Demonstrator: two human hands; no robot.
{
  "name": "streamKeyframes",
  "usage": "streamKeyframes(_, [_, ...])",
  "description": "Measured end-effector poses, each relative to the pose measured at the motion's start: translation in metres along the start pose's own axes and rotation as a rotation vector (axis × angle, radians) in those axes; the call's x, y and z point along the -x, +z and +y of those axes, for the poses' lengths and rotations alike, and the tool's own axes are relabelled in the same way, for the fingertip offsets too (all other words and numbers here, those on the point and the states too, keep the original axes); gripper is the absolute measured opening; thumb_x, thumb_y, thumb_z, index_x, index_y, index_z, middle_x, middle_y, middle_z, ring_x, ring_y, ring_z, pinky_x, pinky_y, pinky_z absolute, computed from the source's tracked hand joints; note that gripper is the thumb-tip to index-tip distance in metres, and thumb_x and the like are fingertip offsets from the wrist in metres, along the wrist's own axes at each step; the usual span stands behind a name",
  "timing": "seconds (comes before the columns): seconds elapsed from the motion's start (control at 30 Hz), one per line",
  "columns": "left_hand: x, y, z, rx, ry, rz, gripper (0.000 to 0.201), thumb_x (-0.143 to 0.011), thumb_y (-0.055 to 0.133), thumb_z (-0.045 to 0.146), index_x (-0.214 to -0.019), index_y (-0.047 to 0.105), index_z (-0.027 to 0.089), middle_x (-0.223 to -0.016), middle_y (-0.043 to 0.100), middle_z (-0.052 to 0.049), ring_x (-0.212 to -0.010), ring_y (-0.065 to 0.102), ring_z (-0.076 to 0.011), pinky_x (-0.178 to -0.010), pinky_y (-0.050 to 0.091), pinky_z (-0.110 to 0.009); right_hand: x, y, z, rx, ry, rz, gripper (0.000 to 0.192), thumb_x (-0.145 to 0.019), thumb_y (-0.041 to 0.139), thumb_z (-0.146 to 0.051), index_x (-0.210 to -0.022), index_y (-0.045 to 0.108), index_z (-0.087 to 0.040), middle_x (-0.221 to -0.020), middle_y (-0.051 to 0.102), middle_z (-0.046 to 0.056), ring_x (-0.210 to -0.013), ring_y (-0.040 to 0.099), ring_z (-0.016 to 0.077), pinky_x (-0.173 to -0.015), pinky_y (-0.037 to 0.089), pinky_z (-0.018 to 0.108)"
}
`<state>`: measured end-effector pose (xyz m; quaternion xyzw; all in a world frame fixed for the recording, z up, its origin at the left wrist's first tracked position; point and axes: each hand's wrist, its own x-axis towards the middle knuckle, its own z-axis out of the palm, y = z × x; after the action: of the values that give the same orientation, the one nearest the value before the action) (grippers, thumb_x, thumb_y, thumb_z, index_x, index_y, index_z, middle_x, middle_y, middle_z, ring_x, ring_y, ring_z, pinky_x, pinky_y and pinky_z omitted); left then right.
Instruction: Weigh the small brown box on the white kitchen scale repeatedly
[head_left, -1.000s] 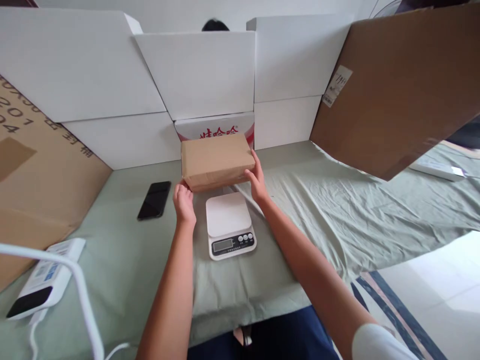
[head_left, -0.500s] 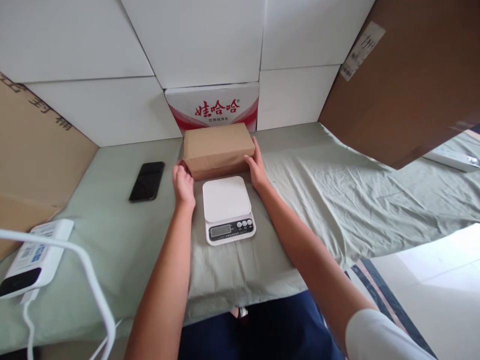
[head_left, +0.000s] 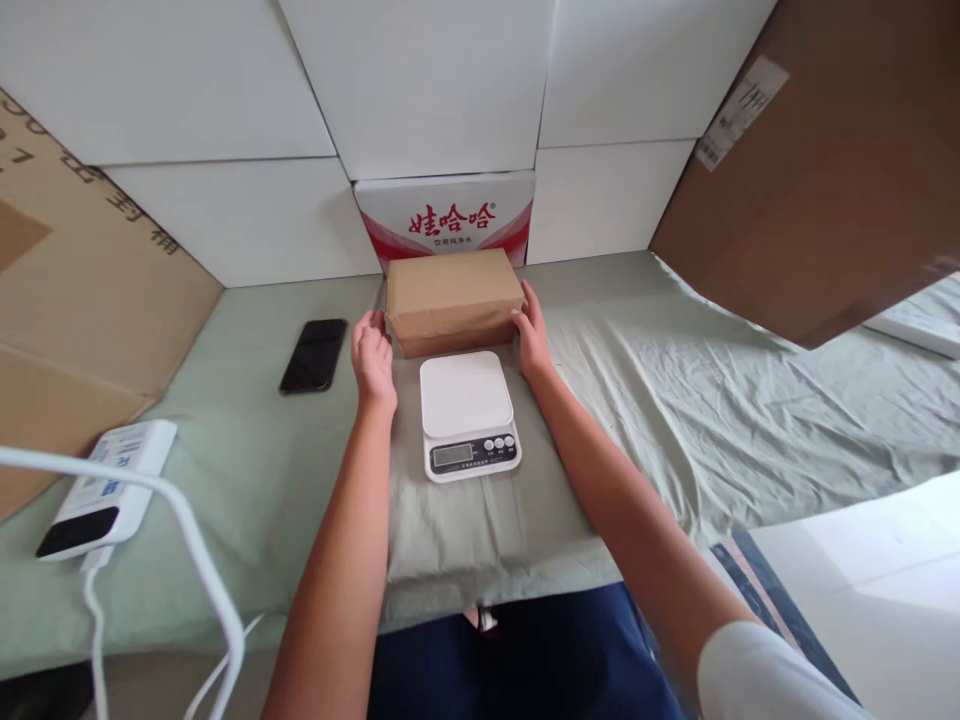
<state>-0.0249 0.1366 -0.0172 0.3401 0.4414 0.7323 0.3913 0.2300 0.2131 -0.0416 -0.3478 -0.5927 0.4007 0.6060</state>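
Parcel [head_left: 453, 295] plain brown, taped, rectangular.

Scale display [head_left: 453, 455] digits too small

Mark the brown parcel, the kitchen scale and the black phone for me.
brown parcel [head_left: 452, 290], head view, middle of its top face.
kitchen scale [head_left: 466, 393], head view, centre of the white weighing plate.
black phone [head_left: 314, 355], head view, middle of the dark screen.

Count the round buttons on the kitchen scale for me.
3, in a row on the front panel of the kitchen scale, right of its display, nearest the person. They are small; any others on the sides would not show.
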Motion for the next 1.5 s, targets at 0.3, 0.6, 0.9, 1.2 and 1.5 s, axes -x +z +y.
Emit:
streamKeyframes(0.3, [0.005, 0.004, -0.005, -0.082, -0.097, 0.022, 0.070, -0.092, 0.054, 0.069, -0.144, 0.057, 0.023, -0.159, 0.056, -0.017, -0.151, 0.049, -0.0254, -0.126, 0.033, -0.041, 0.011, 0.012, -0.023, 0.073, -0.002, 0.033, 0.085, -0.090, 0.059, -0.052, -0.164, 0.028, -0.024, -0.175, 0.034, 0.006, -0.164, 0.027, 0.0302, -0.138, 0.016, 0.052])
streamKeyframes(0.6, [0.006, 0.007, -0.004, -0.080, -0.101, 0.043, 0.064, -0.096, 0.051, 0.066, -0.143, 0.059, 0.023, -0.158, 0.057, -0.016, -0.149, 0.053, -0.0244, -0.125, 0.035, -0.041, 0.014, 0.014, -0.031, 0.133, 0.017, 0.043, 0.083, -0.089, 0.058, -0.053, -0.161, 0.033, -0.023, -0.176, 0.031, 0.005, -0.164, 0.025, 0.0312, -0.138, 0.013, 0.053])
streamKeyframes(0.9, [0.006, 0.008, -0.002, -0.079, -0.151, 0.096, 0.054, -0.103, 0.045, 0.054, -0.143, 0.060, 0.020, -0.153, 0.062, -0.018, -0.146, 0.056, -0.0237, -0.124, 0.037, -0.041, 0.015, 0.015, -0.031, 0.172, 0.017, 0.047, 0.079, -0.090, 0.054, -0.047, -0.163, 0.033, -0.025, -0.172, 0.039, 0.004, -0.163, 0.029, 0.0284, -0.138, 0.018, 0.049])
streamKeyframes(1.2, [0.006, 0.008, -0.005, -0.078, -0.129, 0.083, 0.056, -0.100, 0.048, 0.059, -0.138, 0.063, 0.020, -0.150, 0.064, -0.019, -0.143, 0.059, -0.0253, -0.122, 0.040, -0.042, 0.015, 0.016, -0.035, 0.158, 0.048, 0.059, 0.077, -0.087, 0.055, -0.042, -0.160, 0.038, -0.023, -0.171, 0.041, 0.005, -0.161, 0.034, 0.0282, -0.137, 0.021, 0.047])
streamKeyframes(1.5, [0.006, 0.009, -0.006, -0.099, -0.116, 0.060, 0.061, -0.098, 0.049, 0.064, -0.138, 0.063, 0.020, -0.152, 0.062, -0.019, -0.146, 0.056, -0.0250, -0.122, 0.040, -0.041, 0.014, 0.017, -0.037, 0.141, 0.057, 0.077, 0.076, -0.084, 0.055, -0.039, -0.157, 0.042, -0.026, -0.168, 0.046, 0.004, -0.158, 0.040, 0.0275, -0.135, 0.026, 0.050])
